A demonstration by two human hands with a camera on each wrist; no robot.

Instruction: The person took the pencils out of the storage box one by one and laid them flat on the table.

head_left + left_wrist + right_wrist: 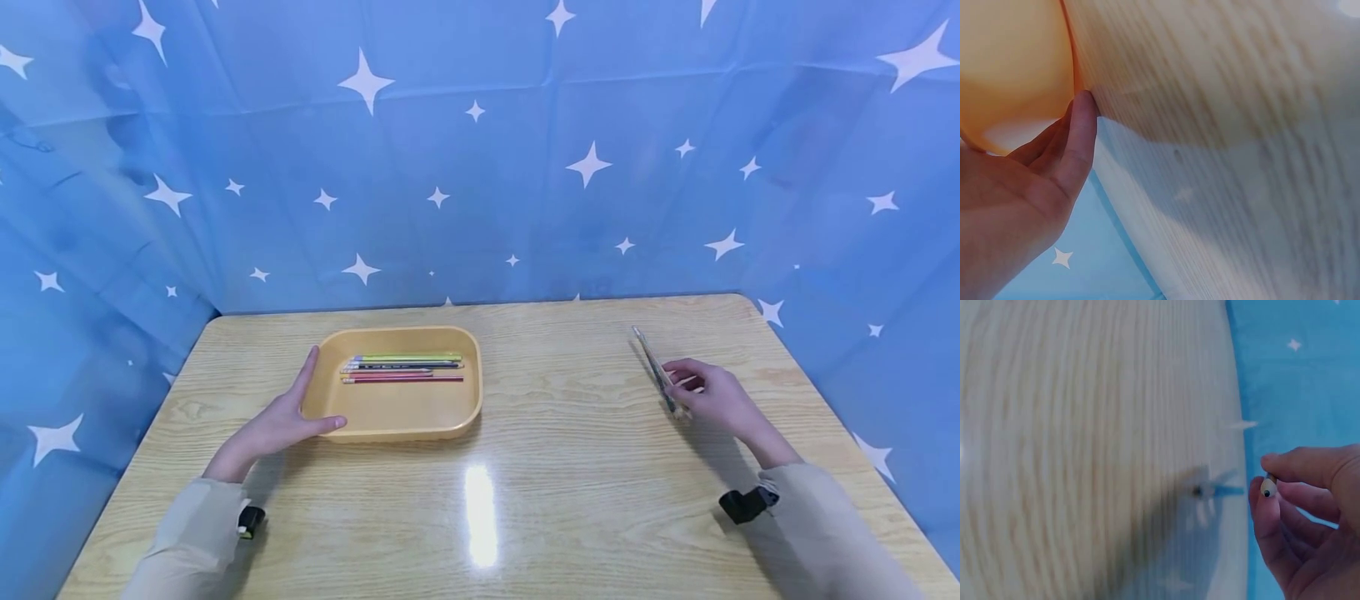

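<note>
My left hand [281, 421] lies at the left end of a yellow-orange plastic tray [405, 429]. Its fingers stretch along the left rim and the thumb reaches over the front rim. In the left wrist view, the fingers [1082, 134] touch the tray's outer wall. Inside the tray, several pencils [397, 377], yellow-green, dark and pinkish red, lie side by side. Over at the right, my right hand [712, 396] pinches a slim pencil [651, 357] between thumb and fingers. Its sharpened tip [1267, 487] faces the right wrist camera.
The tray and pencils are on a light wood-grain table [562, 467] with rounded back corners and a glossy surface. A blue cloth with white stars [480, 200] hangs behind the table and along its sides. A bright light reflection shows near the front.
</note>
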